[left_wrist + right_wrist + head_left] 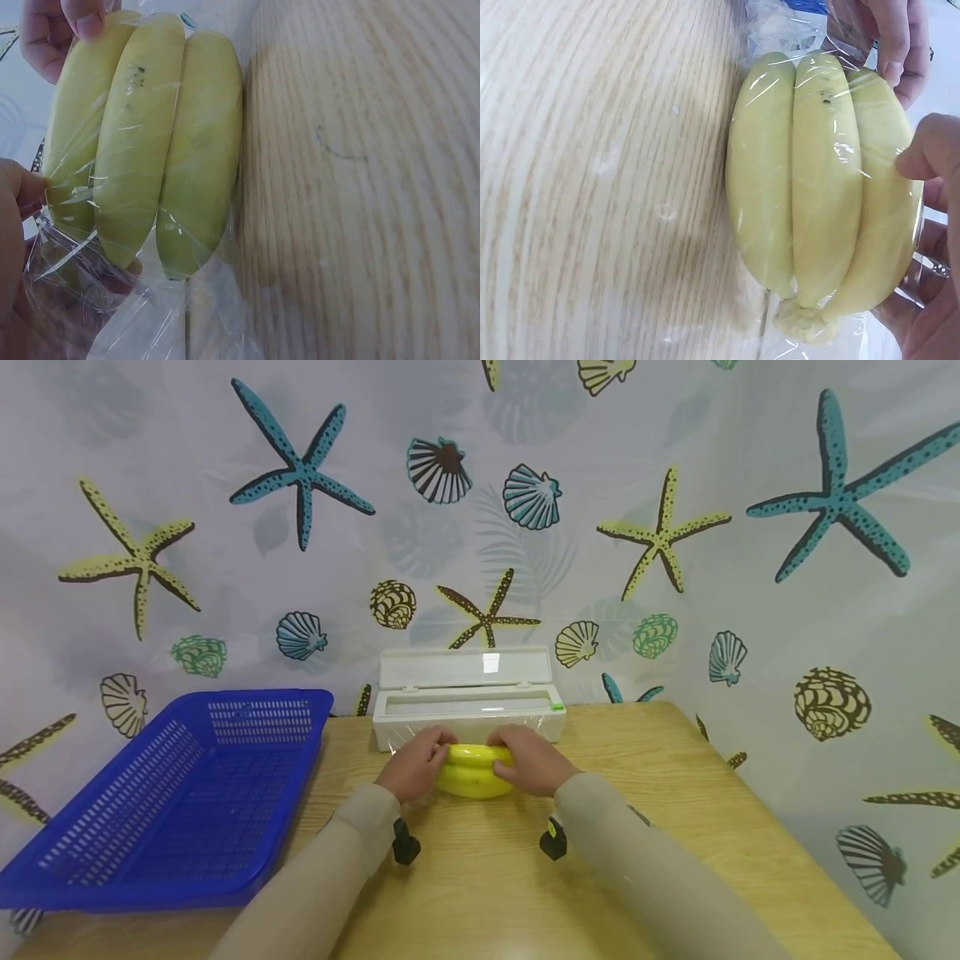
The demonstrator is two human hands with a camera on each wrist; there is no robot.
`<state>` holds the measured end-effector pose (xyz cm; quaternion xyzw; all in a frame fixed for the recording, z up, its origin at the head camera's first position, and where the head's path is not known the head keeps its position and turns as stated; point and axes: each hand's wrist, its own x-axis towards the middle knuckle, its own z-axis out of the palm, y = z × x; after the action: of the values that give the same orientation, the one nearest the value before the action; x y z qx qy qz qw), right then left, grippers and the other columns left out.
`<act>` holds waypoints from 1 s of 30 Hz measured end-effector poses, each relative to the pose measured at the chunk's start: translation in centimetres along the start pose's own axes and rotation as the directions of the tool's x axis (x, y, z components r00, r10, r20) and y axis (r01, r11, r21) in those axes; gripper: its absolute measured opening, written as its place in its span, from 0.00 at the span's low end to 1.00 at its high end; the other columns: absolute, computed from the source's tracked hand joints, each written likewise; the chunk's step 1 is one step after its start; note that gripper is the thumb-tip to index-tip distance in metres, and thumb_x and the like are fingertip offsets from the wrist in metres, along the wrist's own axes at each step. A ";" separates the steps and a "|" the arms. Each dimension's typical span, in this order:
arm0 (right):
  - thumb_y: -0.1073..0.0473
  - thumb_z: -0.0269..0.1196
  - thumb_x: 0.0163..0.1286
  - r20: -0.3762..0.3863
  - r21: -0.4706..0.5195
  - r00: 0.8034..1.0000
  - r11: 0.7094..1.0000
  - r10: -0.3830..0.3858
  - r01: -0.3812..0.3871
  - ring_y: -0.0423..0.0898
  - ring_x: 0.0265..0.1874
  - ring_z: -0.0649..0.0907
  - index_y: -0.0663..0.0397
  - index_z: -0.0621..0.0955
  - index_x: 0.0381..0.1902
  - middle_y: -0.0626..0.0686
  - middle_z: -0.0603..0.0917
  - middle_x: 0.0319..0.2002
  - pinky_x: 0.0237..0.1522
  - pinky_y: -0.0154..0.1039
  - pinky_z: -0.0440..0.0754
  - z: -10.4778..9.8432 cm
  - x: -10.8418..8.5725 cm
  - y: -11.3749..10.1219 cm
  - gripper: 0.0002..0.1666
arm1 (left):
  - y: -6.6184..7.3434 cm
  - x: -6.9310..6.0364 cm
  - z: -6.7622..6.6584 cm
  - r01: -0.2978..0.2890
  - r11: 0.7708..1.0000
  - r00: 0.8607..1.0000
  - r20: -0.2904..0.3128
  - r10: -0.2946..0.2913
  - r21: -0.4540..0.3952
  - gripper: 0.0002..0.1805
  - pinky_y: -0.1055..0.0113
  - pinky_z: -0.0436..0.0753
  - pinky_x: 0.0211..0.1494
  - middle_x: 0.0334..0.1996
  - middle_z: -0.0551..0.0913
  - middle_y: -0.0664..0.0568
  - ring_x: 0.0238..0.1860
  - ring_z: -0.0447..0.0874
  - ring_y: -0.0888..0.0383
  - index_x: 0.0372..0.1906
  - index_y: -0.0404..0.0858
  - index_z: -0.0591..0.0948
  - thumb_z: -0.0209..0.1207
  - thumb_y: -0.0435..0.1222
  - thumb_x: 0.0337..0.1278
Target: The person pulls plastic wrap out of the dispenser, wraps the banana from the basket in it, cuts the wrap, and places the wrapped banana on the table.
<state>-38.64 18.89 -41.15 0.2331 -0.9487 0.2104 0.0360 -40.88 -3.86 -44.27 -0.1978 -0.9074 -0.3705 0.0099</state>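
Farthest left, at 9 o'clock from the bananas, a blue basket (202, 806) sat on the worktop (645, 785). Also at 9 o'clock, but right at the bunch, was the left hand (415, 766), its grip clamped on that end, thumb and fingers pinching through clear film (150, 326). The bananas (474, 783) lay between both hands, low over the worktop; whether they rested on it could not be told. At 12 o'clock, just beyond them, stood a white box (465, 698) with its lid (450, 667) raised. At 3 o'clock the right hand (536, 762) had its grip closed on the other end, thumb on the nearest banana and fingers behind.

The wrapping seemed partly done: film covered the faces seen in both wrist views, yet slack film spread past the ends. Tucking or smoothing those ends probably remained. Whether the film was joined to the box could not be told.
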 end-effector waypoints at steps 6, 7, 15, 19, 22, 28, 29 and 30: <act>0.54 0.58 0.71 0.003 0.022 0.999 0.999 0.048 -0.048 0.52 0.63 0.77 0.56 0.76 0.62 0.55 0.79 0.62 0.70 0.49 0.72 0.1 0.0 -0.1 0.24 | -0.3 0.2 -0.3 0.013 0.999 1.000 -0.005 -0.013 0.029 0.16 0.51 0.75 0.69 0.60 0.81 0.50 0.63 0.78 0.52 0.59 0.45 0.78 0.43 0.41 0.79; 0.54 0.57 0.71 0.001 0.023 0.999 0.998 0.054 -0.054 0.52 0.65 0.76 0.56 0.75 0.63 0.55 0.78 0.63 0.72 0.50 0.71 0.2 0.0 -0.1 0.25 | -0.3 0.2 -0.3 0.012 0.999 1.000 -0.003 -0.012 0.031 0.17 0.50 0.74 0.71 0.61 0.81 0.50 0.64 0.78 0.51 0.59 0.45 0.78 0.43 0.42 0.79; 0.54 0.58 0.73 -0.031 0.097 0.996 0.992 0.082 -0.079 0.55 0.70 0.72 0.55 0.74 0.67 0.55 0.77 0.66 0.75 0.53 0.67 0.0 -0.1 0.5 0.27 | -0.5 0.0 -0.9 -0.023 0.995 0.999 0.029 0.021 0.092 0.21 0.49 0.68 0.76 0.67 0.77 0.49 0.72 0.71 0.48 0.67 0.45 0.76 0.43 0.44 0.80; 0.54 0.58 0.74 -0.044 0.135 0.995 0.988 0.085 -0.078 0.56 0.72 0.71 0.54 0.74 0.68 0.55 0.75 0.69 0.75 0.54 0.66 -0.5 -0.2 1.1 0.27 | -0.3 0.0 -1.2 -0.031 0.992 0.999 0.032 0.027 0.126 0.21 0.50 0.69 0.76 0.67 0.77 0.49 0.71 0.72 0.48 0.67 0.46 0.76 0.44 0.45 0.79; 0.53 0.57 0.75 -0.032 0.127 0.996 0.988 0.087 -0.083 0.56 0.73 0.69 0.54 0.73 0.68 0.55 0.74 0.70 0.75 0.54 0.66 -0.7 -0.4 1.8 0.27 | -0.2 0.1 -1.4 -0.022 0.990 0.999 0.038 0.017 0.137 0.21 0.50 0.70 0.75 0.66 0.78 0.50 0.71 0.72 0.49 0.67 0.46 0.77 0.45 0.46 0.79; 0.51 0.53 0.78 -0.067 0.151 0.991 0.983 0.118 -0.107 0.56 0.68 0.74 0.55 0.75 0.66 0.56 0.77 0.66 0.71 0.56 0.71 -1.5 -0.7 3.8 0.24 | -0.3 0.5 -1.7 -0.002 0.988 0.999 0.047 -0.006 0.156 0.20 0.50 0.71 0.74 0.65 0.79 0.50 0.69 0.74 0.50 0.65 0.47 0.78 0.47 0.47 0.78; 0.52 0.53 0.79 -0.081 0.163 0.988 0.980 0.129 -0.115 0.57 0.66 0.76 0.56 0.76 0.65 0.57 0.78 0.65 0.69 0.56 0.73 -1.7 -0.7 4.1 0.23 | -0.3 0.5 -1.8 -0.001 0.987 0.999 0.049 -0.007 0.159 0.20 0.51 0.71 0.74 0.65 0.79 0.51 0.69 0.74 0.50 0.65 0.48 0.78 0.47 0.47 0.78; 0.52 0.52 0.79 -0.090 0.167 0.986 0.978 0.141 -0.124 0.57 0.64 0.77 0.56 0.77 0.64 0.57 0.79 0.63 0.67 0.57 0.74 -2.0 -0.7 4.6 0.23 | -0.3 0.6 -1.9 0.000 0.986 0.999 0.050 -0.009 0.165 0.20 0.51 0.71 0.74 0.65 0.79 0.51 0.69 0.74 0.50 0.64 0.48 0.78 0.47 0.47 0.78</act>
<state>-40.17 23.68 -41.22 0.1603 -0.9390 0.2999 0.0512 -41.78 -5.09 -42.97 -0.2037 -0.9354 -0.2891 0.0023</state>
